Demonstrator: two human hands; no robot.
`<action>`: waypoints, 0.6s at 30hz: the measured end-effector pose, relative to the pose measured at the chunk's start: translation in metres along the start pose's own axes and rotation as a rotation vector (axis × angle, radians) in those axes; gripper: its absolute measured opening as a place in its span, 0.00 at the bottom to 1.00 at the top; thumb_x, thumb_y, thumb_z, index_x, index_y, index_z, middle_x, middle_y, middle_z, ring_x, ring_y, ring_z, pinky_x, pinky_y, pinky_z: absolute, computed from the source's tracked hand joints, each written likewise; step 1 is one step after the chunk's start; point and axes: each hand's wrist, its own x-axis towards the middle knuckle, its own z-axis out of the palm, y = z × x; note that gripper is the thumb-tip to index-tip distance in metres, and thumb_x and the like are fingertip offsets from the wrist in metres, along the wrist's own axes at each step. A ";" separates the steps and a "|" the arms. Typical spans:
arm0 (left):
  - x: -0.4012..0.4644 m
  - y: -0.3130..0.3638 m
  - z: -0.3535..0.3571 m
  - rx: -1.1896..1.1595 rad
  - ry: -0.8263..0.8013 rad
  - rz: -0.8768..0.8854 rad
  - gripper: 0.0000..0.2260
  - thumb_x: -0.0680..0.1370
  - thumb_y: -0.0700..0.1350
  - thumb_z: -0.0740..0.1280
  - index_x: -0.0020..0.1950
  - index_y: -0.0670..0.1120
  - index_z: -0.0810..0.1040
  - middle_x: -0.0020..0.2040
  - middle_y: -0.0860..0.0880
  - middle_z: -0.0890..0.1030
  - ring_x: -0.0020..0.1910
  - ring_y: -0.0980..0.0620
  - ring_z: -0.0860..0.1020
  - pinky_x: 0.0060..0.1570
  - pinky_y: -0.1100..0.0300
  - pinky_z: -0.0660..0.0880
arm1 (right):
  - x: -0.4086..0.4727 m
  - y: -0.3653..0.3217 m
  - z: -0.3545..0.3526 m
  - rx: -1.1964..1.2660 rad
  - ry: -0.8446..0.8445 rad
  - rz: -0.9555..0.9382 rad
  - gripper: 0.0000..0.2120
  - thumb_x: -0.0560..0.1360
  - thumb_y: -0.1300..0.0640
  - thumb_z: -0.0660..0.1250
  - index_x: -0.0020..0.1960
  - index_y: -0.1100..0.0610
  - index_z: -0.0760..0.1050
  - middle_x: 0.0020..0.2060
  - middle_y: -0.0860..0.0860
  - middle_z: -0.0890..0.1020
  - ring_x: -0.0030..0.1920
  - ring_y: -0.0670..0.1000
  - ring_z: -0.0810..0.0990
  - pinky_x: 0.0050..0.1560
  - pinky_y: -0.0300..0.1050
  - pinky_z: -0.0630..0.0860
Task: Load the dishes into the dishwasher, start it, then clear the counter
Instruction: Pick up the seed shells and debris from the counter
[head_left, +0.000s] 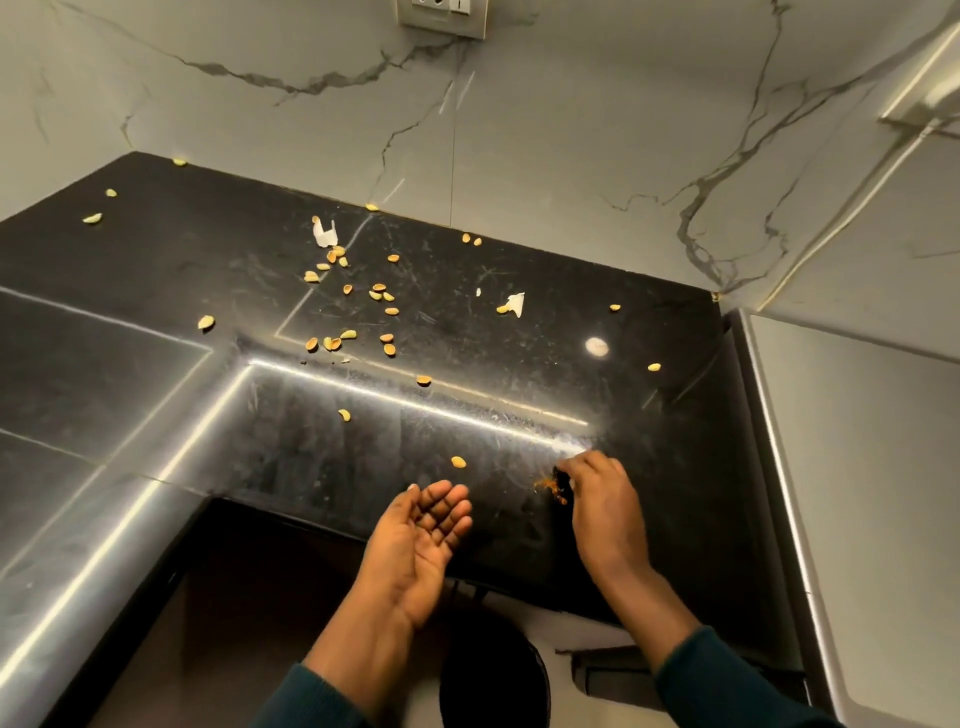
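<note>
The black, glossy worktop (519, 322) is scratched and carries many small curved yellow shells (332, 344) and some white paper scraps (516, 304), so the clearing step seems in hand. The left hand (421, 535) waits palm up with relaxed fingers at the edge, probably as a cup. The right hand (602, 499), fingers curled, pushes orange crumbs (551, 487) toward it.

Black glossy surface (519, 519) fills the middle of the frame, littered with pale yellow nut shells (332, 343) mostly up center-left, two white paper scraps (325, 235), plus an orange crumb smear (549, 487) lower right.
</note>
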 end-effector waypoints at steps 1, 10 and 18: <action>-0.003 -0.003 -0.003 0.002 0.014 0.004 0.16 0.83 0.47 0.53 0.46 0.40 0.76 0.34 0.45 0.83 0.31 0.52 0.82 0.36 0.60 0.78 | -0.002 -0.001 0.003 -0.001 0.004 -0.012 0.10 0.75 0.68 0.66 0.51 0.58 0.82 0.47 0.50 0.79 0.47 0.45 0.69 0.45 0.39 0.69; -0.030 -0.036 -0.022 -0.173 0.122 0.150 0.15 0.83 0.47 0.53 0.48 0.40 0.76 0.37 0.45 0.84 0.34 0.52 0.83 0.43 0.58 0.76 | -0.002 -0.003 0.007 -0.024 -0.095 -0.073 0.10 0.74 0.67 0.67 0.53 0.57 0.80 0.48 0.51 0.77 0.48 0.48 0.71 0.44 0.43 0.74; -0.038 -0.046 -0.008 -0.177 0.093 0.202 0.16 0.83 0.47 0.52 0.49 0.40 0.76 0.38 0.45 0.84 0.36 0.52 0.83 0.43 0.58 0.79 | -0.028 0.024 -0.020 0.003 -0.212 -0.445 0.10 0.77 0.62 0.67 0.58 0.54 0.78 0.56 0.46 0.76 0.58 0.47 0.75 0.49 0.42 0.79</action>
